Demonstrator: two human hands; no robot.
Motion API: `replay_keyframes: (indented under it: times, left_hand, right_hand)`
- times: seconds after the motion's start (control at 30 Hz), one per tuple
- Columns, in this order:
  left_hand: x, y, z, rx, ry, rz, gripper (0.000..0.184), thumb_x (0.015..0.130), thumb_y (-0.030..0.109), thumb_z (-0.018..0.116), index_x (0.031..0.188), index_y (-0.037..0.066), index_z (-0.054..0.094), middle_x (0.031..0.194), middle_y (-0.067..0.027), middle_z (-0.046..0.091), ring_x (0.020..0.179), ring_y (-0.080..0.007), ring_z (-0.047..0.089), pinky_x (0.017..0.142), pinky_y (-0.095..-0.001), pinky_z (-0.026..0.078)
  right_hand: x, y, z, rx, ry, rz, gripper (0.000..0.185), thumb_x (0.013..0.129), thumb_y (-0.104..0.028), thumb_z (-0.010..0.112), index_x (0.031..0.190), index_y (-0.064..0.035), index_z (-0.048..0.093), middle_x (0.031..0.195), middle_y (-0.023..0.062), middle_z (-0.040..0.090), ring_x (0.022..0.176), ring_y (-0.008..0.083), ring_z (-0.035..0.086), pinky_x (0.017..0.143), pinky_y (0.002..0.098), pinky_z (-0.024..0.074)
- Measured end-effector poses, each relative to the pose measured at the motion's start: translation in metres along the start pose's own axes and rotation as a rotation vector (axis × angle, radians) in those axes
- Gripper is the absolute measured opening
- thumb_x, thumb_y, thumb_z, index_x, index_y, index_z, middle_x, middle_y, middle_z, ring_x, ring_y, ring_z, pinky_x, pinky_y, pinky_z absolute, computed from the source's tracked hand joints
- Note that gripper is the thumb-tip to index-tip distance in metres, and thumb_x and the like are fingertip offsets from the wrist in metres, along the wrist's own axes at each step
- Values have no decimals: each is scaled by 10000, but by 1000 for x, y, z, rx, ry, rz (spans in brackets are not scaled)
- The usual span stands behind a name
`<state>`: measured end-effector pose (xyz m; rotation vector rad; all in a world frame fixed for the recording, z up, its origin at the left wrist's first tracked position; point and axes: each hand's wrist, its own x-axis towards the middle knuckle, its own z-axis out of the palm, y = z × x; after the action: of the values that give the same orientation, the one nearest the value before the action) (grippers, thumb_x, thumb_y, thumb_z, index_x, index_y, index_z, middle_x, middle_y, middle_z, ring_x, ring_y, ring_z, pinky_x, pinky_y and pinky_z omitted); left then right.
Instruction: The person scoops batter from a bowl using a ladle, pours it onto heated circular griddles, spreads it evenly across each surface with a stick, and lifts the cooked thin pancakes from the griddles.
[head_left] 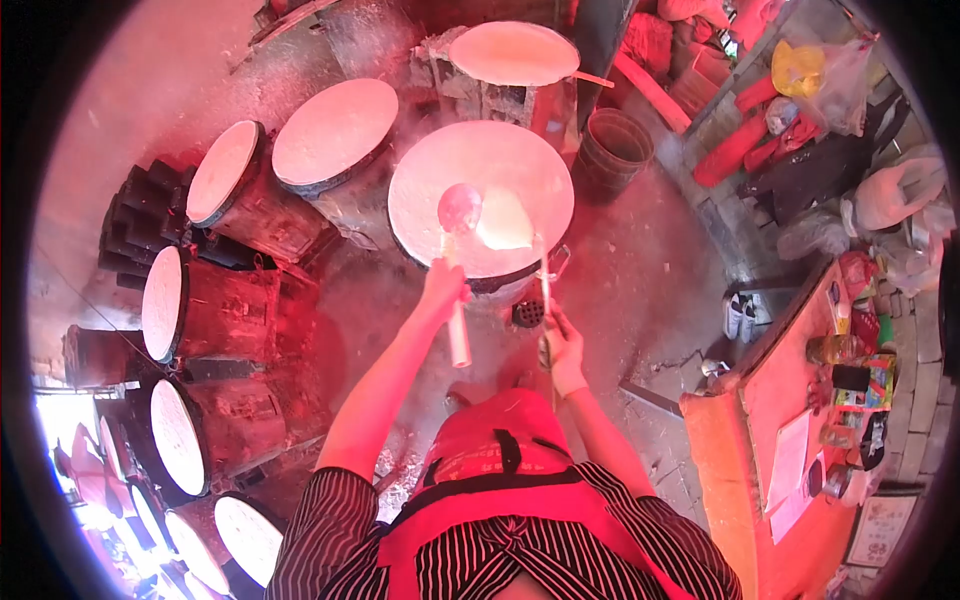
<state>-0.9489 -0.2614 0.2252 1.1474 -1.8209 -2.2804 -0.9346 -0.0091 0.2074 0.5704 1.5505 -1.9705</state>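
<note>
A wide round pan (420, 190) with a pale surface sits on a drum-like stove in front of me. My left hand (444, 290) is closed around the thick light handle of a ladle (460, 207), whose round bowl is over the pan. A whitish patch (505, 220) lies right beside the bowl. My right hand (562, 348) grips a long thin stick (544, 270), held nearly upright in view, with its far end at the pan's right edge. The tip of the stick is too small to make out.
More round-topped stoves (335, 135) curve along the left side. Another round pan (515, 53) stands behind. A bucket (615, 145) is at the back right. An orange table (720, 450) with papers and jars stands at right, below several bags (890, 190).
</note>
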Motion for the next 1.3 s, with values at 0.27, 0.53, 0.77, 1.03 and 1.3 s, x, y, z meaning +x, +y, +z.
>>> replay_keyframes:
  times: [0.27, 0.53, 0.77, 1.03, 1.3]
  left_hand:
    - [-57, 74, -32, -415, -459, -165, 143, 923, 160, 552, 886, 22, 543, 760, -56, 563, 537, -162, 535, 457, -297, 452]
    - [-98, 87, -107, -953, -510, -812, 121, 998, 114, 518, 952, 10, 476, 675, 19, 411, 502, -51, 386, 393, -168, 327]
    - [-197, 70, -106, 11, -33, -132, 134, 981, 170, 542, 956, 141, 414, 678, 43, 432, 451, -46, 376, 356, -199, 277]
    - [-180, 33, -102, -505, -370, -540, 94, 969, 114, 535, 905, 81, 474, 663, 41, 439, 465, -38, 377, 383, -187, 304]
    - [-105, 67, 32, -455, -392, -444, 128, 933, 74, 550, 840, 37, 469, 637, 22, 439, 461, -52, 391, 384, -200, 314]
  right_hand:
    - [-9, -24, 36, -46, -268, 108, 343, 976, -205, 599, 1302, -310, 610, 532, -42, 448, 368, 91, 362, 355, 274, 243]
    - [18, -4, 29, -566, -147, -675, 355, 1008, -201, 575, 1313, -20, 594, 1153, 67, 674, 1056, 120, 580, 940, 279, 458]
    - [42, -46, 29, -492, -100, -684, 345, 1002, -191, 552, 1295, -16, 601, 1178, 104, 698, 1068, 189, 639, 935, 306, 475]
    - [-29, 24, -10, -759, -406, -615, 394, 972, -128, 559, 1365, -163, 562, 961, 95, 696, 867, 174, 661, 816, 291, 504]
    - [-10, -42, -93, -40, -220, -37, 467, 1046, -355, 457, 1490, -232, 382, 646, -1, 521, 412, 94, 374, 375, 263, 301]
